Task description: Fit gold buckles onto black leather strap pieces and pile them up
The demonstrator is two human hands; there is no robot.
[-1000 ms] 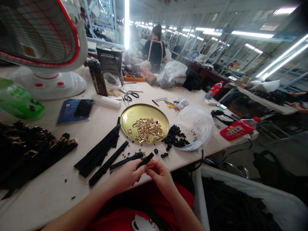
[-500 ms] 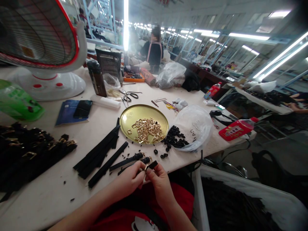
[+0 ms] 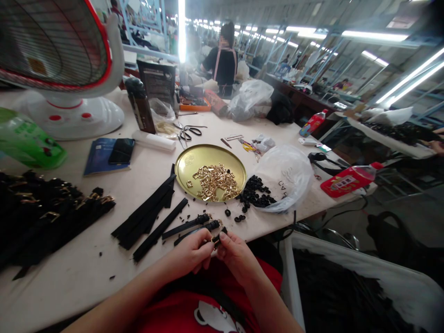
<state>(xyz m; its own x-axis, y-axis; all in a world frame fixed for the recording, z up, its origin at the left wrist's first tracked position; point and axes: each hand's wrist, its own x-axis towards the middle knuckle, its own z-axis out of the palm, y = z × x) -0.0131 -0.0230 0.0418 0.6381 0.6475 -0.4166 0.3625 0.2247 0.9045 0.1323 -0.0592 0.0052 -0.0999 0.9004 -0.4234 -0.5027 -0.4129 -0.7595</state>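
At the table's front edge my left hand is closed in a pinch at a small gold buckle, partly hidden by the fingers. My right hand pinches a short black strap whose end sticks up past the thumb and meets the buckle. Just beyond my fingers lie two black straps with gold buckles. Plain black strips are spread to their left. A gold oval tray bears a heap of gold buckles. Small black rings spill from a clear plastic bag.
A pile of buckled black straps covers the left side, near a fan and a green pouch. Scissors lie behind the tray. A red-labelled bottle stands right. A white bin of black pieces is beside me.
My view has shifted slightly. The black strap has turned between my fingers, less of its end now shows, and my right hand has moved a little to the right.
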